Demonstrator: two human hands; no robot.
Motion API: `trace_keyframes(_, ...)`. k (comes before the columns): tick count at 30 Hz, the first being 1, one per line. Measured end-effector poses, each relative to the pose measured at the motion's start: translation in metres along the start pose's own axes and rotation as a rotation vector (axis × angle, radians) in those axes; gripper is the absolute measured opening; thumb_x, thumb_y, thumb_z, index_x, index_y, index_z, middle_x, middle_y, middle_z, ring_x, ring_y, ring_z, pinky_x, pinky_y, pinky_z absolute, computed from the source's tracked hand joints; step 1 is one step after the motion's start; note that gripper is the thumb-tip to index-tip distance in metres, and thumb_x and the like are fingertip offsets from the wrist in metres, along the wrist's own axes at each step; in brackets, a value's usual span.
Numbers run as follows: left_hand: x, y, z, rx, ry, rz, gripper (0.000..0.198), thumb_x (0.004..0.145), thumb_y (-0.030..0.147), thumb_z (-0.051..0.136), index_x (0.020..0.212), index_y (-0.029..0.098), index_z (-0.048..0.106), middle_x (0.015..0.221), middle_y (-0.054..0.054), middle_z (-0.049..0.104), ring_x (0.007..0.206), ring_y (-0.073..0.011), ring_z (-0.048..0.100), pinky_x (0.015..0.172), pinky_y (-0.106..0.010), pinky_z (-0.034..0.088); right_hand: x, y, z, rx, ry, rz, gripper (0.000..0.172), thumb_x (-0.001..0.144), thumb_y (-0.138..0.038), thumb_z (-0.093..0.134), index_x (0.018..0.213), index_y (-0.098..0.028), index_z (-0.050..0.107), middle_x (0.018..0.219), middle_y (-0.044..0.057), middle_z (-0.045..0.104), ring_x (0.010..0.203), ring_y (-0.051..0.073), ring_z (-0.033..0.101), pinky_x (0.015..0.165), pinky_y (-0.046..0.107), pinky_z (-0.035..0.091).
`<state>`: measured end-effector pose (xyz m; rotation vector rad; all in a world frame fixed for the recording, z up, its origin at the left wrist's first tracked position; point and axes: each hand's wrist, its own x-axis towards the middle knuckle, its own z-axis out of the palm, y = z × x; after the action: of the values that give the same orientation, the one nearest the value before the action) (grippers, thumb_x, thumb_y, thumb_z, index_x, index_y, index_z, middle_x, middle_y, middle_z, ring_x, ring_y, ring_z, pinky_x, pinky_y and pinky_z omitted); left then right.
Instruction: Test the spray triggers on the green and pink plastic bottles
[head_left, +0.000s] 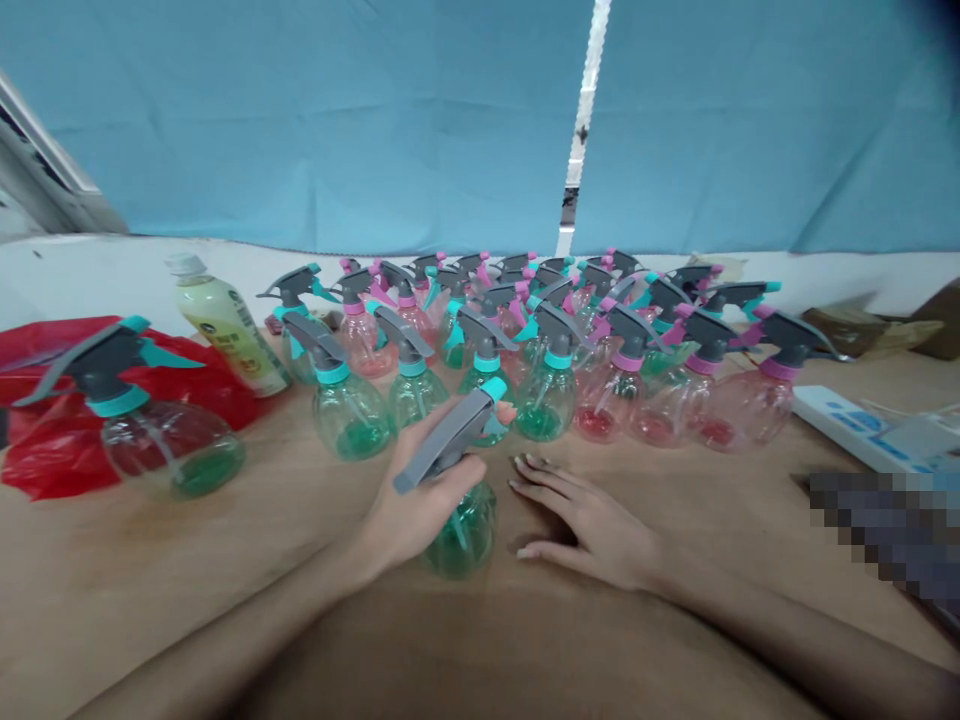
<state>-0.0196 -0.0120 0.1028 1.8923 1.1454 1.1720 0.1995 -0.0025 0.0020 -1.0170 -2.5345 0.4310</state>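
My left hand (pixel 427 500) is wrapped round the neck of a green spray bottle (pixel 461 535) with a grey and turquoise trigger head; the bottle is upright near the front of the table. Just right of it, my right hand (pixel 592 525) lies with its fingers spread on the tabletop, holding nothing. Behind both hands stand rows of spray bottles, among them a green one (pixel 546 405) with a turquoise collar and a pink one (pixel 606 400) with a pink collar. Another green spray bottle (pixel 176 450) stands apart at the left.
At the left, a red plastic bag (pixel 45 450) lies beside a leaning drink bottle (pixel 232 335) with a white cap. A white and blue device (pixel 855 425) is at the right, near a dark blurred item. Blue cloth (pixel 450 120) hangs behind the table.
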Motion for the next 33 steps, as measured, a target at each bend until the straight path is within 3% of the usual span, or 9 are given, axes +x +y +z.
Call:
trace_keyframes(4, -0.0019, -0.0020, 0.0003, 0.001, 0.011, -0.008, 0.037, 0.072, 0.022, 0.050, 0.104, 0.030, 0.067, 0.071, 0.004, 0.061, 0.053, -0.0154, 0.048, 0.050, -0.026, 0.041, 0.0000, -0.0006, -0.0007, -0.006, 0.007, -0.006, 0.067, 0.087, -0.058, 0.050, 0.140, -0.018, 0.044, 0.150, 0.011, 0.038, 0.140, 0.026, 0.032, 0.114, 0.049, 0.031)
trace_keyframes(7, -0.0010, -0.0020, -0.0003, -0.024, -0.025, -0.051, 0.038, 0.070, 0.022, 0.050, 0.104, 0.029, 0.067, 0.070, 0.003, 0.062, 0.055, -0.0172, 0.052, 0.051, -0.028, 0.044, 0.0003, -0.0013, -0.0017, -0.020, -0.004, 0.003, 0.066, 0.088, -0.058, 0.049, 0.140, -0.017, 0.044, 0.150, 0.010, 0.037, 0.141, 0.026, 0.031, 0.114, 0.048, 0.030)
trace_keyframes(10, 0.0011, -0.0003, -0.0008, -0.061, -0.050, -0.065, 0.040, 0.069, 0.020, 0.051, 0.104, 0.029, 0.067, 0.078, 0.000, 0.067, 0.074, -0.0231, 0.063, 0.066, -0.033, 0.052, 0.0004, -0.0013, -0.0020, -0.029, -0.015, 0.012, 0.066, 0.089, -0.058, 0.047, 0.140, -0.017, 0.044, 0.151, 0.010, 0.036, 0.141, 0.025, 0.030, 0.115, 0.047, 0.029)
trace_keyframes(14, 0.0029, 0.0028, -0.0003, -0.124, -0.058, -0.060, 0.042, 0.067, 0.017, 0.052, 0.104, 0.029, 0.067, 0.100, -0.002, 0.070, 0.098, -0.0272, 0.064, 0.085, -0.039, 0.051, 0.0004, -0.0010, -0.0017, -0.011, 0.002, -0.004, 0.064, 0.089, -0.056, 0.049, 0.140, -0.018, 0.044, 0.150, 0.010, 0.039, 0.141, 0.025, 0.031, 0.115, 0.047, 0.030)
trace_keyframes(19, 0.0021, 0.0047, 0.0003, -0.173, -0.062, -0.063, 0.042, 0.067, 0.015, 0.052, 0.104, 0.029, 0.067, 0.110, -0.002, 0.069, 0.098, -0.0255, 0.066, 0.084, -0.039, 0.052, 0.0002, -0.0006, -0.0015, -0.003, 0.012, -0.011, 0.064, 0.089, -0.056, 0.049, 0.141, -0.019, 0.043, 0.150, 0.010, 0.039, 0.141, 0.026, 0.032, 0.114, 0.049, 0.030)
trace_keyframes(26, 0.0013, 0.0063, -0.0008, -0.158, -0.048, -0.068, 0.043, 0.066, 0.013, 0.053, 0.102, 0.032, 0.069, 0.110, -0.001, 0.069, 0.096, -0.0271, 0.068, 0.077, -0.038, 0.054, 0.0012, -0.0009, -0.0023, -0.032, -0.031, 0.007, 0.067, 0.090, -0.059, 0.045, 0.140, -0.015, 0.044, 0.151, 0.010, 0.036, 0.142, 0.024, 0.028, 0.116, 0.046, 0.028)
trace_keyframes(33, 0.0032, 0.0044, -0.0006, -0.178, -0.050, -0.053, 0.044, 0.065, 0.009, 0.053, 0.098, 0.032, 0.070, 0.104, 0.001, 0.071, 0.097, -0.0265, 0.068, 0.082, -0.036, 0.054, 0.0014, -0.0017, -0.0035, -0.026, -0.027, 0.003, 0.066, 0.090, -0.059, 0.045, 0.140, -0.016, 0.043, 0.151, 0.010, 0.037, 0.142, 0.025, 0.029, 0.116, 0.047, 0.028)
